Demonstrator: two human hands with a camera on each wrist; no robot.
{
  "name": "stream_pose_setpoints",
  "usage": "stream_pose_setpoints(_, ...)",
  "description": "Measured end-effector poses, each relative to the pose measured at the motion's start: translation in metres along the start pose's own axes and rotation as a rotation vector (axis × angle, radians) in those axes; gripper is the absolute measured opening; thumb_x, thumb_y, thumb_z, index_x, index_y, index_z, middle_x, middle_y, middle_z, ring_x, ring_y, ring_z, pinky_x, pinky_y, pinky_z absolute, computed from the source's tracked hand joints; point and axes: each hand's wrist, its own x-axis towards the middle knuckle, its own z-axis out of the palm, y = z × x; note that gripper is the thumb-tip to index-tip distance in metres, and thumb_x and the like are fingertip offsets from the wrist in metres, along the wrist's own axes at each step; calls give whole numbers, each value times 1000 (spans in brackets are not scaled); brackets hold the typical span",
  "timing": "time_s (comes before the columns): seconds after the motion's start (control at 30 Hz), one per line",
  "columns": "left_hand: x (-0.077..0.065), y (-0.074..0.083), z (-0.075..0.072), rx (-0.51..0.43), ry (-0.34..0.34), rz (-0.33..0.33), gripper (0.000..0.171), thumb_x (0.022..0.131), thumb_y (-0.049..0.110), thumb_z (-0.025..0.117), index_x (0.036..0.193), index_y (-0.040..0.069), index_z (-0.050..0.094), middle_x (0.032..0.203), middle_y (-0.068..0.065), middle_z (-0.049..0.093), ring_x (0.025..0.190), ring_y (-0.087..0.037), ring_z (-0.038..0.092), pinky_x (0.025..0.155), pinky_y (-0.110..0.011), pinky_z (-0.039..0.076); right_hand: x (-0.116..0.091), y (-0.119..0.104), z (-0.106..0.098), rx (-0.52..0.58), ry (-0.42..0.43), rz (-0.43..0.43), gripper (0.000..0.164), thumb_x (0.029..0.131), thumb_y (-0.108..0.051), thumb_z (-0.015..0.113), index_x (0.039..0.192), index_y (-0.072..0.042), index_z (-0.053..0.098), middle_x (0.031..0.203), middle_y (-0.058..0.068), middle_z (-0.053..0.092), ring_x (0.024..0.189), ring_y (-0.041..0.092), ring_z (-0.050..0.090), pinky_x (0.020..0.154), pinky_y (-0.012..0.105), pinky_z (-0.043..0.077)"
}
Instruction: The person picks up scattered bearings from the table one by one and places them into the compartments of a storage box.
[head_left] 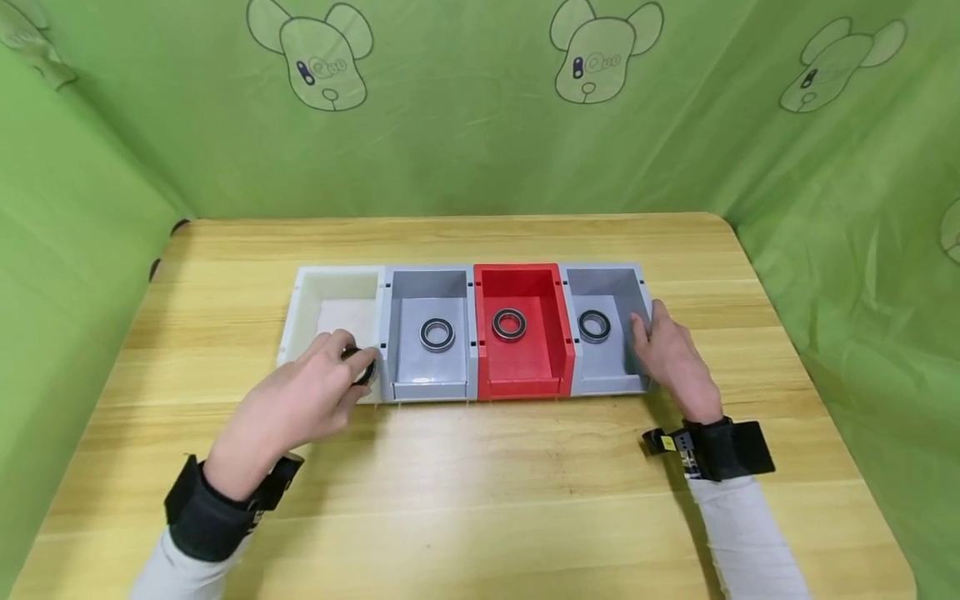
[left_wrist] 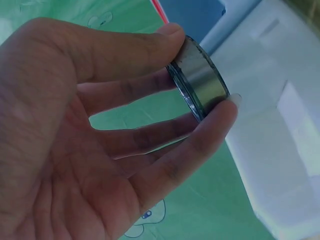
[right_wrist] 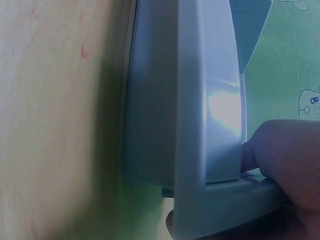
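My left hand (head_left: 315,392) pinches a ball bearing (left_wrist: 200,75) between thumb and fingertips, above the front right of the white bin (head_left: 288,333). In the left wrist view the bearing's shiny outer ring faces the camera. At the row's right end my right hand (head_left: 675,358) grips the side wall of the grey bin (head_left: 611,385), thumb inside and fingers outside. One bearing (head_left: 595,326) lies in that bin, another bearing (head_left: 509,325) in the red bin (head_left: 525,388), and a third bearing (head_left: 437,334) in the left grey bin (head_left: 431,390).
The bins stand joined side by side in one row on a wooden table (head_left: 480,500). Green cloth (head_left: 465,150) with printed mouse heads hangs behind and at both sides. Each wrist carries a black strap with a camera.
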Motion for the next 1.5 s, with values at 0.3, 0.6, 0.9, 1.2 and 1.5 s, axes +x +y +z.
stream_pose_setpoints(0.3,9,-16,-8,16,-10,-18,36,84,5,78,117,-5,68,98,-21,61,84,-33,57,71,-42,55,0,0,-2,4,-20,7,50,110,-37,27,134,6,34,112,33,53,91,39,60,63,39,49)
stream_pose_setpoints(0.6,23,-35,-6,-5,-56,-46,29,86,4,76,112,-6,68,92,-22,59,77,-29,55,66,-40,54,1,2,-1,28,-56,52,55,110,-41,24,140,4,30,120,33,51,100,40,59,69,42,49)
stream_pose_setpoints(0.9,43,-56,1,-67,-154,-120,26,89,6,74,111,-6,69,86,-17,56,74,-25,50,63,-38,50,0,1,-1,2,-33,35,53,110,-41,25,136,5,33,112,31,53,94,38,60,67,41,49)
stream_pose_setpoints(1.2,57,-70,12,-116,-274,-211,25,88,7,74,109,-5,70,90,-18,60,77,-25,55,66,-39,54,1,0,1,-6,-39,27,51,110,-37,27,137,6,32,113,32,52,92,38,60,64,38,48)
stream_pose_setpoints(1.5,65,-77,20,-121,-299,-232,19,89,7,73,104,-3,70,89,-18,60,75,-25,54,62,-37,53,2,0,0,-5,-27,18,50,110,-37,27,136,6,33,112,31,52,92,38,60,66,40,48)
